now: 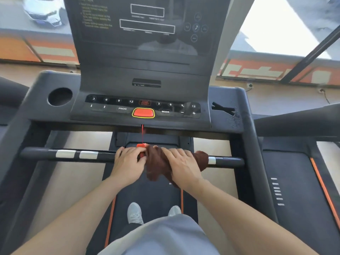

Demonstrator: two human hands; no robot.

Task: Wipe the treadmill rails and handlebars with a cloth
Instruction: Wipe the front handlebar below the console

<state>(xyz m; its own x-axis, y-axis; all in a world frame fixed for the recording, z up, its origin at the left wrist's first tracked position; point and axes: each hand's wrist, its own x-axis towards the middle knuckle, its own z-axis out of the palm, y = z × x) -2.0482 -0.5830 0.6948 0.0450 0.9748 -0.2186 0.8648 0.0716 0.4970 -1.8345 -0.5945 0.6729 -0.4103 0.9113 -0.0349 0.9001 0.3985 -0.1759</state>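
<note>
A black handlebar (42, 153) with silver sensor bands crosses the treadmill below the console. A brown cloth (158, 162) is draped over the bar's right half. My right hand (182, 162) lies on top of the cloth, fingers curled over it and the bar. Just left of the cloth, my left hand (127, 161) wraps the bare bar, its fingers touching the red safety clip (141, 145) that hangs on a red cord from the console. The bar's right end (228, 161) shows past the cloth.
The console (143, 107) with its red stop button (143, 113) sits just beyond the bar, a round cup holder (59, 96) to its left. Side rails (252, 153) run down both sides. Another treadmill (294, 172) stands at the right. My feet are on the belt (154, 196).
</note>
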